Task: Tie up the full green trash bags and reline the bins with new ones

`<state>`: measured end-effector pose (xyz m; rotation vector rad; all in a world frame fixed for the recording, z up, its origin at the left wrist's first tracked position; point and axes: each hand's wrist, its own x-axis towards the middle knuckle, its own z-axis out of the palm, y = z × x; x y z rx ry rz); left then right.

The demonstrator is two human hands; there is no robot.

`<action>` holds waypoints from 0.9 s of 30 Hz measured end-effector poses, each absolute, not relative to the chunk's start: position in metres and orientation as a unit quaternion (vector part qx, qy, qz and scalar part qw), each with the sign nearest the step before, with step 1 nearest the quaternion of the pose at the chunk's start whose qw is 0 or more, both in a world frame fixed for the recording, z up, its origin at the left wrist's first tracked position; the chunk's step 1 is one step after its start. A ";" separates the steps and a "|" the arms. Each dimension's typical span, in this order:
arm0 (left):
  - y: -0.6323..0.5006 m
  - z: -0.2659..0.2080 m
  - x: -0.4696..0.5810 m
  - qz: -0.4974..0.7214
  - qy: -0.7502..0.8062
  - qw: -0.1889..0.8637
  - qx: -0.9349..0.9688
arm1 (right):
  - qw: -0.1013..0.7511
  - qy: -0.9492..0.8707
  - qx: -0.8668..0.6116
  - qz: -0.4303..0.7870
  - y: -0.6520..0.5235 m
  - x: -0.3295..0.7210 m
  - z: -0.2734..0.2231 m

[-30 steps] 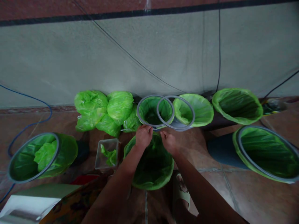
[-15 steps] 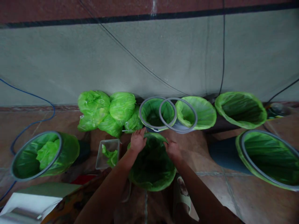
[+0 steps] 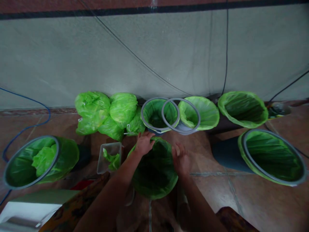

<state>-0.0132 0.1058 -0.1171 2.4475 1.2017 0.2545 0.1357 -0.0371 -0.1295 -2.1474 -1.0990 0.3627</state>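
A bin lined with a green bin liner (image 3: 154, 190) stands in front of me, its mouth facing up and the film folded over the rim. My left hand (image 3: 145, 144) is at the far left of that rim, fingers outside and thumb by the film, closed on the liner. Along the right side of the mouth, my right hand (image 3: 181, 158) has its fingers slightly curled and apart, holding nothing I can see. The inside of the bin is dark. My forearms hide parts of its sides.
By the wall sit tied green bags (image 3: 123, 108), a lined bin with a grey ring (image 3: 143, 117), a loose grey ring (image 3: 198, 120) and more lined bins (image 3: 243, 96). Tilted lined bins lie left (image 3: 70, 158) and right (image 3: 227, 156). A clear tub (image 3: 101, 166) holds green film.
My right hand has let go of the liner's rim, its fingers now spread beside it. My left hand stays at the far left rim. The view has shifted slightly.
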 end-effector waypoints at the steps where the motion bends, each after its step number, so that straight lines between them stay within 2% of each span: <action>1: 0.107 -0.119 -0.013 0.096 0.417 0.208 0.880 | 0.349 -0.446 -0.808 0.162 -0.026 0.141 -0.129; 7: 0.108 -0.126 -0.022 0.134 0.396 0.241 0.876 | 0.401 -0.425 -0.762 0.279 0.000 0.146 -0.141; 12: 0.112 -0.126 -0.038 0.123 0.374 0.266 0.880 | 0.415 -0.426 -0.754 0.278 -0.014 0.143 -0.149; 18: 0.114 -0.119 -0.044 0.102 0.353 0.232 0.901 | 0.388 -0.535 -0.715 0.227 -0.024 0.149 -0.147; 24: 0.112 -0.103 -0.021 0.145 0.356 0.218 0.897 | 0.437 -0.508 -0.711 0.211 -0.009 0.158 -0.139; 27: 0.112 -0.104 -0.008 0.110 0.338 0.222 0.908 | 0.382 -0.505 -0.732 0.250 0.005 0.157 -0.141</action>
